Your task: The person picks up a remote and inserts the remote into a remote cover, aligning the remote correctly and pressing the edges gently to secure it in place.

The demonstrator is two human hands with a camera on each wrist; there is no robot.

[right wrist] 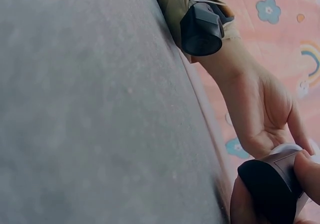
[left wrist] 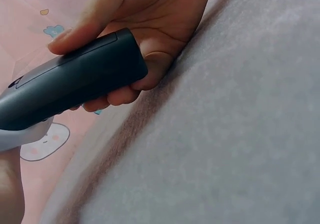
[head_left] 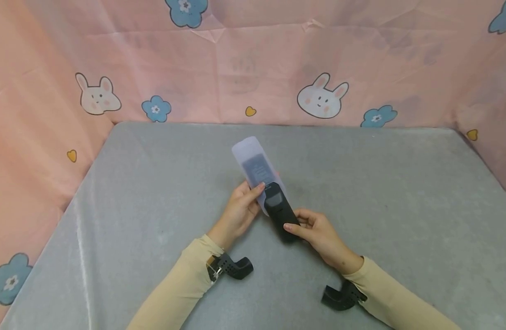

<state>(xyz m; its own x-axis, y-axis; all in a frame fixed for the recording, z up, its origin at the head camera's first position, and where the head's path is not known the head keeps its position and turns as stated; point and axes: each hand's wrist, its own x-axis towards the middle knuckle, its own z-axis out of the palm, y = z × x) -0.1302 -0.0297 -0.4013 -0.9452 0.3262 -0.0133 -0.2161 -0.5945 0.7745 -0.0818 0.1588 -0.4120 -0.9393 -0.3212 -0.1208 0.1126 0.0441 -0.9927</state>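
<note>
We see the left hand point(head_left: 239, 208) curled round the translucent sleeve point(head_left: 254, 160), thumb on top, and the right hand point(head_left: 320, 230) gripping the near end of the black device point(head_left: 280, 211). Held over the grey table point(head_left: 154, 201), the device lies partly inside the sleeve (we see its far end dimly through it).

A pink fabric curtain point(head_left: 269, 55) with printed white rabbit heads point(head_left: 322, 101), blue flowers point(head_left: 156, 115) and yellow hearts point(head_left: 250, 111) is hanging, creased, behind and at both sides of a wide grey tabletop point(head_left: 154, 183).
</note>
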